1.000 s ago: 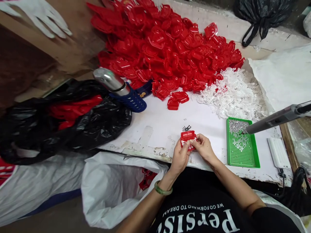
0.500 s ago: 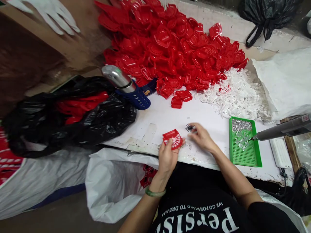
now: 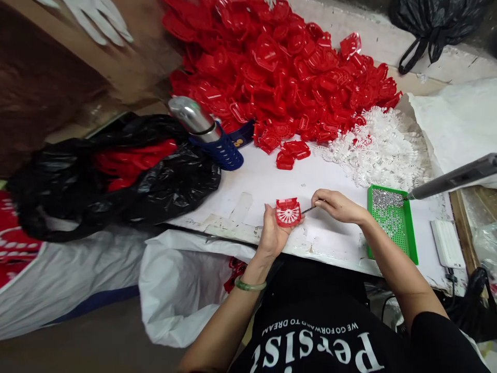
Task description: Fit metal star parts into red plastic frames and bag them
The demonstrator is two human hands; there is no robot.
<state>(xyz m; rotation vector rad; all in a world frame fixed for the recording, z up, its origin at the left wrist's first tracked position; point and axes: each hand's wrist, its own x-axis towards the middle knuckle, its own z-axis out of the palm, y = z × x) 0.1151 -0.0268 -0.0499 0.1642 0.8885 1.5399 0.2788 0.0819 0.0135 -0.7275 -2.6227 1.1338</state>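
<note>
My left hand is closed round a small red plastic piece, palm up, above the table's front edge. A white spoked plastic disc lies in the red piece, its spokes fanned out. Just to the right, my right hand pinches a thin black spoked disc, seen almost edge-on. The black disc's near end reaches the side of the red piece; whether they touch I cannot tell.
A heap of red plastic pieces and a pile of white discs cover the back. At right, an electric screwdriver points over a green tray of small metal parts. A steel bottle and black bag stand left.
My right hand has moved slightly right and up, turning the black disc edge-on. My left hand has tilted the red piece more upright and shifted it right. The screwdriver tip has swung up.
</note>
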